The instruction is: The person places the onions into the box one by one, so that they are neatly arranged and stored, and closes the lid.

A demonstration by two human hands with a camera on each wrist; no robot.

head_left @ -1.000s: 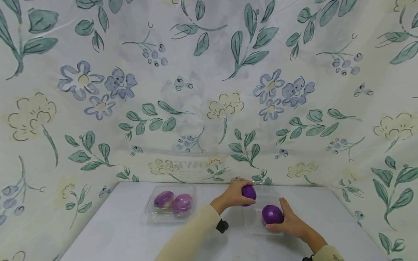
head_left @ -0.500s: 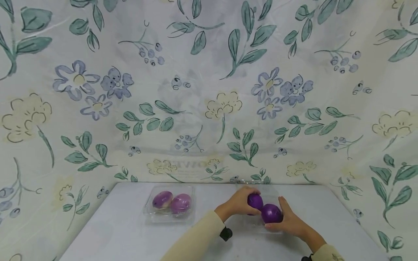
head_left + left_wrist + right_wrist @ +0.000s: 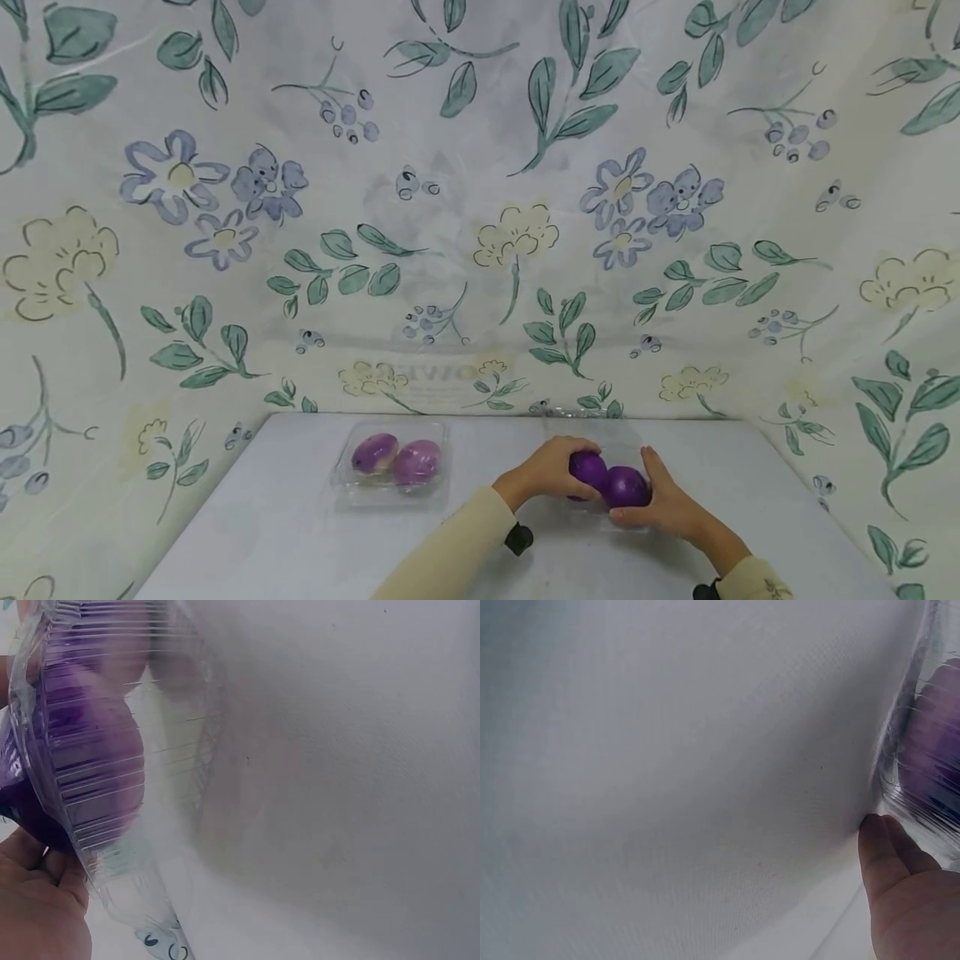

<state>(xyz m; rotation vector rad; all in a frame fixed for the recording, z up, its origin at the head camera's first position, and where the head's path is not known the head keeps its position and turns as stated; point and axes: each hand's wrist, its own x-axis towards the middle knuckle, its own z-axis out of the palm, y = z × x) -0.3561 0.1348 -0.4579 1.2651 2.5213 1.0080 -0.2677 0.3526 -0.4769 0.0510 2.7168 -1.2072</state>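
In the head view, my left hand (image 3: 551, 471) grips a glossy, round purple vegetable (image 3: 587, 471), fingers over its top and thumb at its front. It sits low in a clear plastic box (image 3: 112, 892), close beside a second round purple vegetable (image 3: 627, 486). My right hand (image 3: 671, 504) is at the box's right side, index finger straight up and thumb stretched along the front. In the right wrist view, straight fingers (image 3: 881, 851) touch the outside of the box near its lower corner. The kind of vegetable is unclear.
A closed clear box (image 3: 390, 492) on the left of the white table (image 3: 285, 517) contains two purple-and-cream round vegetables (image 3: 416, 461). The open box's lid (image 3: 570, 427) lies back near the floral cloth (image 3: 450, 250), which hangs behind and at both sides.
My left hand has moved right and slightly down, bringing its purple vegetable into the box against the other one. My right hand has stayed nearly still.
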